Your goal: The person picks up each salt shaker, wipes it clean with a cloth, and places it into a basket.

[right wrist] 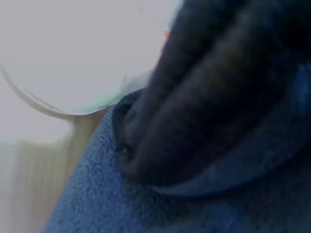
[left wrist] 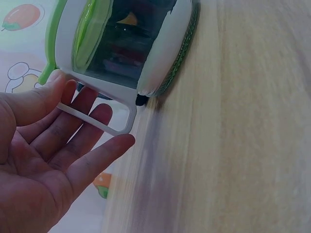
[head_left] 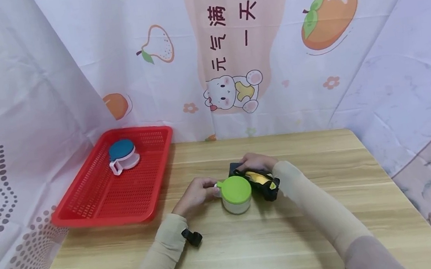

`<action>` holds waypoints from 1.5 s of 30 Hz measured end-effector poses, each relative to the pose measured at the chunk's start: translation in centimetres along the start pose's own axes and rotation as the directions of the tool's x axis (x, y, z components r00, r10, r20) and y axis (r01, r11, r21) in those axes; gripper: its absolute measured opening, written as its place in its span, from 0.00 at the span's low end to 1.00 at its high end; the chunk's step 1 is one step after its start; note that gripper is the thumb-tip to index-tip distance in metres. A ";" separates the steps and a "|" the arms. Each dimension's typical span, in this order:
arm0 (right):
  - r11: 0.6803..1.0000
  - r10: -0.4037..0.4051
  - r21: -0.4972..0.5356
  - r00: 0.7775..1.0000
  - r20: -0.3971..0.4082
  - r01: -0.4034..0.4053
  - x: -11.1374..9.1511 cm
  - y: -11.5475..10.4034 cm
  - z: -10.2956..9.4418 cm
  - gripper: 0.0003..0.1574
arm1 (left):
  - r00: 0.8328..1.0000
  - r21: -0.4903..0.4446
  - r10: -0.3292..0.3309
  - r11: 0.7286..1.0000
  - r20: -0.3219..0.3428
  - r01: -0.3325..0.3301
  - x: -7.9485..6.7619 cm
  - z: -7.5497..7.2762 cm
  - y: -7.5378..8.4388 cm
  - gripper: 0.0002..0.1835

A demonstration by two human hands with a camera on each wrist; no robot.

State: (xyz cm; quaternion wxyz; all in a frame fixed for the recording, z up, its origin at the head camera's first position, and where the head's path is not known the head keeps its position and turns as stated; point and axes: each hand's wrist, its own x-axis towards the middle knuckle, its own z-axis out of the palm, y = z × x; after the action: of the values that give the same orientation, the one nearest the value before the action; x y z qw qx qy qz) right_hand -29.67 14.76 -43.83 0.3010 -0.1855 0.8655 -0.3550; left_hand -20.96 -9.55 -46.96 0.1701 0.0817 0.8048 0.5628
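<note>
A clear jar (head_left: 237, 206) with a green lid (head_left: 236, 190) and a white side handle stands upright near the middle of the table. My left hand (head_left: 197, 194) holds it by that handle (left wrist: 92, 120), the thumb up by the lid's tab and the fingers behind the handle loop. On the jar's far right side, my right hand (head_left: 257, 160) grips a dark blue cloth (right wrist: 92, 194). Only a dark corner of the cloth shows in the head view. Dark, blurred fingers (right wrist: 194, 107) lie over its fuzzy surface in the right wrist view, close against the jar.
At the left of the wooden table (head_left: 253, 254) sits a red basket (head_left: 103, 200) with perforated sides. Inside it is a similar jar with a blue lid (head_left: 122, 148) and white handle. A printed curtain (head_left: 179, 94) hangs along the table's back edge.
</note>
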 end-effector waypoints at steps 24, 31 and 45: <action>0.985 0.045 0.172 0.989 -0.138 -0.021 -3.5 0.8 0.9 0.14 | 0.997 0.057 0.063 0.997 -0.048 -0.060 -0.6 0.1 0.5 0.12; 0.976 0.075 0.215 0.983 -0.170 -0.037 -4.1 1.0 1.0 0.14 | 0.993 0.036 0.059 0.998 -0.098 -0.055 -0.4 0.3 0.2 0.10; 0.950 0.088 0.312 0.970 -0.225 -0.014 -5.0 1.5 1.0 0.13 | 0.981 0.032 -0.008 0.999 -0.192 0.015 0.1 0.6 0.6 0.12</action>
State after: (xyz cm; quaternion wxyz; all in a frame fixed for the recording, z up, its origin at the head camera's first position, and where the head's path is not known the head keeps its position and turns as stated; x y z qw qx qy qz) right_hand -25.42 17.91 -43.54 0.2302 -0.0702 0.8337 -0.4970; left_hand -20.83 -8.78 -46.63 0.0938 0.0253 0.8271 0.5536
